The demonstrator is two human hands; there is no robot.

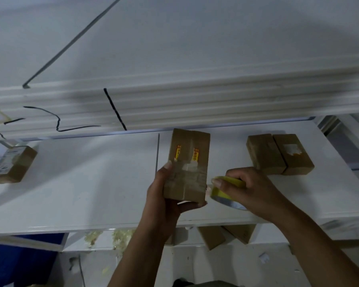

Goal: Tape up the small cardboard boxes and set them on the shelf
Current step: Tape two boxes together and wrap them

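One small cardboard box (188,166) is held upright above the white shelf (81,183), near its front edge. It is clasped in the grip of the left hand (164,195), with the thumb pressed on its front face and the fingers wrapped beneath its lower end. Two red-and-yellow labels and a band of clear tape are seen on the face turned toward the camera.

One roll of tape (226,191), with a yellow core, is held in the closed grip of the right hand (251,187), just beside the lower right corner of the held box. Whether the tape is touching the box cannot be told.

Three further boxes are counted on the same shelf. A pair of boxes (278,155) is stood side by side, touching, at the right rear; a torn white patch is seen on the right one. A single box with a printed label (13,164) is lain at the far left edge, well apart from the others.

On a lower level beneath the shelf, at least two more cardboard boxes (226,235) are partly seen, tilted; their exact number cannot be told. Black cables (116,110) are seen draped across the white boards above.
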